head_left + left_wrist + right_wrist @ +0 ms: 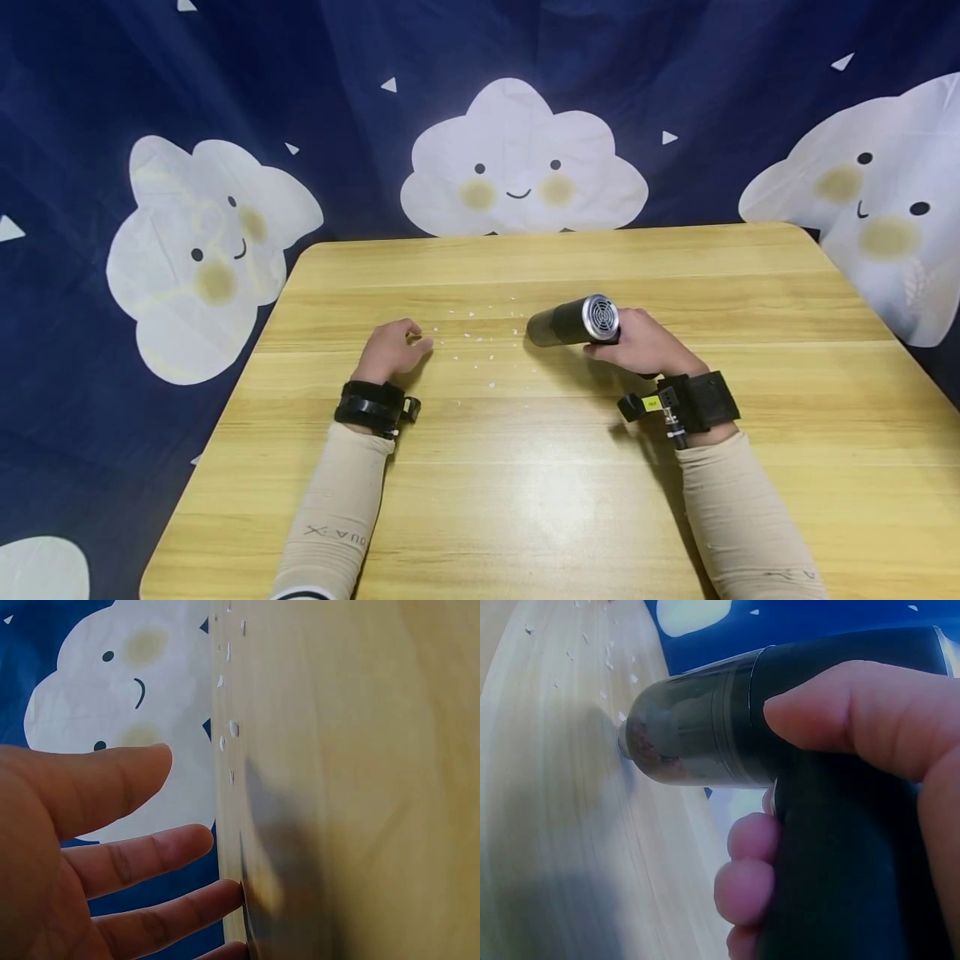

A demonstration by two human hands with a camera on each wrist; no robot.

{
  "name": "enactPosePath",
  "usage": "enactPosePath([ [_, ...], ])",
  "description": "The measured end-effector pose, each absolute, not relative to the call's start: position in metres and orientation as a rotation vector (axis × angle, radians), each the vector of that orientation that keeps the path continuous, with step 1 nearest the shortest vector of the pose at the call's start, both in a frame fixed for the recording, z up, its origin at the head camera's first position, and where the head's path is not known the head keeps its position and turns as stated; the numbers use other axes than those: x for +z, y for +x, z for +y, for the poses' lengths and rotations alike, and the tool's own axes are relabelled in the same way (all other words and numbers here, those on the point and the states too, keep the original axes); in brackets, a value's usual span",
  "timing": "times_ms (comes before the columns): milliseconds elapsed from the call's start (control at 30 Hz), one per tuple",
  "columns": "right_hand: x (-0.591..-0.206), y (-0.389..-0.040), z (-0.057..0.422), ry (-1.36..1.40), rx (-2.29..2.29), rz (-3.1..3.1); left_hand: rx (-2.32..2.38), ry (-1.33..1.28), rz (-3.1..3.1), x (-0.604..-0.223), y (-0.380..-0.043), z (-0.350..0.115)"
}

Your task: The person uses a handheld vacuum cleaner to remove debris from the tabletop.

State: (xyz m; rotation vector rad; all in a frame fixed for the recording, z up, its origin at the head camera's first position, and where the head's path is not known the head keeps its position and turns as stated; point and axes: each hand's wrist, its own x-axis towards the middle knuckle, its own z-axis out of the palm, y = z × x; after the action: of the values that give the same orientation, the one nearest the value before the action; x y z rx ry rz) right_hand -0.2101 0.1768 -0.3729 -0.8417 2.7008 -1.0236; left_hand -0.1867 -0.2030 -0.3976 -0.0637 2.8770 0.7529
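My right hand [647,343] holds a black handheld vacuum cleaner [567,324] with a silver vented end. In the right wrist view, fingers curl round its handle and the thumb lies along its body. Its smoky clear dust cup [697,724] points down, with the small nozzle at or close to the tabletop. Tiny white scraps [492,385] lie scattered between the nozzle and my left hand [390,348]. That hand holds nothing. Its fingers are loosely bent, and in the left wrist view some fingertips touch the table.
The light wooden table [480,500] has rounded far corners. Behind it hangs a dark blue curtain [352,125] printed with smiling white clouds. Both wrists wear black straps [367,406] with small cameras.
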Motion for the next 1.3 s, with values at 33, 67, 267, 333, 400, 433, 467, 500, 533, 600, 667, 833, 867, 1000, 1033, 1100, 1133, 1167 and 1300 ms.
enactPosePath([
  [33,-0.373,-0.210,0.177,-0.838,-1.025,2.696,0.754,-0.063,2.876,-0.398,-0.187,-0.203],
  [67,-0.373,-0.210,0.177,-0.833,-1.026,2.692,0.755,-0.063,2.876,-0.398,-0.187,-0.203],
  [267,-0.374,-0.210,0.177,-0.821,-1.034,2.674,0.760,-0.062,2.875,-0.399,-0.186,-0.203],
  [333,-0.374,-0.209,0.177,-0.820,-1.031,2.676,0.759,-0.063,2.874,-0.399,-0.186,-0.203],
  [400,-0.374,-0.209,0.177,-0.818,-1.029,2.675,0.758,-0.062,2.874,-0.399,-0.186,-0.203],
  [433,-0.373,-0.209,0.177,-0.815,-1.028,2.674,0.756,-0.064,2.874,-0.399,-0.186,-0.203],
  [467,-0.373,-0.208,0.177,-0.812,-1.030,2.670,0.757,-0.064,2.874,-0.399,-0.186,-0.203],
  [500,-0.372,-0.208,0.178,-0.808,-1.034,2.665,0.760,-0.064,2.873,-0.399,-0.186,-0.203],
  [533,-0.371,-0.208,0.179,-0.804,-1.037,2.662,0.762,-0.065,2.872,-0.399,-0.186,-0.203],
  [600,-0.370,-0.208,0.181,-0.799,-1.045,2.656,0.762,-0.066,2.873,-0.399,-0.186,-0.203],
  [667,-0.368,-0.208,0.184,-0.800,-1.054,2.650,0.767,-0.066,2.873,-0.400,-0.186,-0.203],
  [833,-0.365,-0.208,0.192,-0.799,-1.071,2.608,0.766,-0.061,2.875,-0.400,-0.186,-0.204],
  [867,-0.364,-0.208,0.193,-0.793,-1.076,2.593,0.766,-0.060,2.875,-0.400,-0.186,-0.205],
  [1000,-0.363,-0.208,0.197,-0.768,-1.098,2.535,0.765,-0.057,2.875,-0.399,-0.186,-0.205],
  [1033,-0.363,-0.208,0.198,-0.768,-1.101,2.527,0.768,-0.057,2.874,-0.398,-0.186,-0.204],
  [1100,-0.363,-0.208,0.199,-0.764,-1.106,2.513,0.768,-0.055,2.873,-0.397,-0.186,-0.204],
  [1133,-0.362,-0.208,0.199,-0.762,-1.108,2.506,0.770,-0.059,2.871,-0.397,-0.186,-0.204],
  [1167,-0.362,-0.208,0.200,-0.760,-1.111,2.498,0.771,-0.062,2.870,-0.397,-0.186,-0.203],
  [1300,-0.359,-0.207,0.202,-0.771,-1.105,2.488,0.776,-0.063,2.866,-0.395,-0.185,-0.203],
])
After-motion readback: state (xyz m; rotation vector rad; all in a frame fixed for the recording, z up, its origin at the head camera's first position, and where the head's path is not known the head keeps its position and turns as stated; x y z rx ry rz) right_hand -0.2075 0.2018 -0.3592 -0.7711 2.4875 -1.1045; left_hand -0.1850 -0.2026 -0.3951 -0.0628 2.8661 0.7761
